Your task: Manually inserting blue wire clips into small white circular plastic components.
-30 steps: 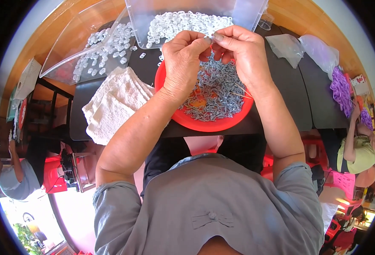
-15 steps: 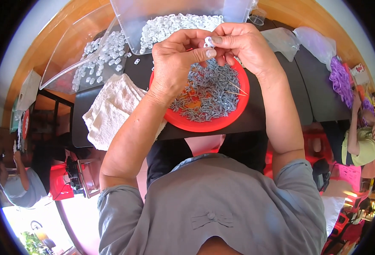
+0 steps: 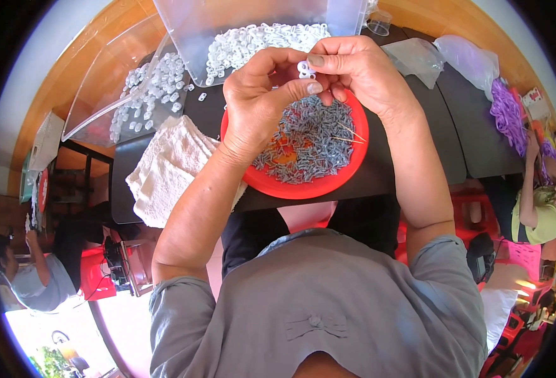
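Left hand [image 3: 259, 94] and right hand [image 3: 367, 74]: each grip pinched nearly closed, jointly holding a white holed piece [image 3: 303, 68] at the red basin's [image 3: 297, 189] twelve-o'clock side. Work on it appears unfinished. Remaining: loose grey pieces [image 3: 319, 148] in the basin; many white parts [image 3: 240, 47] in the clear bin [image 3: 227, 14], eleven o'clock.

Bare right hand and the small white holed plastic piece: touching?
Touching. In the head view, the right hand has its thumb tip against the white piece at its upper right, no gap showing.
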The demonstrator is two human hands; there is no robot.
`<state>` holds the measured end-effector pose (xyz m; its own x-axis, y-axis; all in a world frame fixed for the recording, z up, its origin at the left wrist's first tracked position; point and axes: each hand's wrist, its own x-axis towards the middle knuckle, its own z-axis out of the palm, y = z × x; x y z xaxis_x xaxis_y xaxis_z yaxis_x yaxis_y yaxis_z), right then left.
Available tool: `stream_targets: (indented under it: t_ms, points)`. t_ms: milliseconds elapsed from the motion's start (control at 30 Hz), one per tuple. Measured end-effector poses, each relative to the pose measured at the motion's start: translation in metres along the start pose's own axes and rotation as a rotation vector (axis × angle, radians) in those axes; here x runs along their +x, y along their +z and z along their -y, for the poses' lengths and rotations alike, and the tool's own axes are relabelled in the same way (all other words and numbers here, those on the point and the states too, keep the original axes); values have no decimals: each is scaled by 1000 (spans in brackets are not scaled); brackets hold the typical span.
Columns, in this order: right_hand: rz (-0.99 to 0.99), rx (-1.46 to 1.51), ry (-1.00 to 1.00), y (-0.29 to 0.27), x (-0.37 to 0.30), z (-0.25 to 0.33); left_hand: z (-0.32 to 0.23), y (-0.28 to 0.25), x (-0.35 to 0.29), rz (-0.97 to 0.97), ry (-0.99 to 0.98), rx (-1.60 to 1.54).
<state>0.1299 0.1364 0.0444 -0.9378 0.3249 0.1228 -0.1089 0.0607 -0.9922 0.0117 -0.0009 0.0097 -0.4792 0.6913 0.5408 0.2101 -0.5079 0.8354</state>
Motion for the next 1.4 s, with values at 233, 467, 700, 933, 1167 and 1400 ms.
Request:
stream_targets:
  t_ms: [233,467,700,933,1167,1400]
  points:
    - [-71,9,3,7,-1,0,3,-2,0,20,185,329]
    - [-73,-16,-55,15,-2,-1,7,-4,-3,-46,130,274]
    - [-63,-24,-59,15,-4,1,-7,2,-4,-49,69,77]
    - [25,-38,-15,10,-4,1,-12,-2,-4,-10,36,76]
    - [51,15,14,9,-3,-5,-13,-3,-6,-6,62,180]
    - [65,105,38,13,-2,-8,-10,-8,-6,2,40,148]
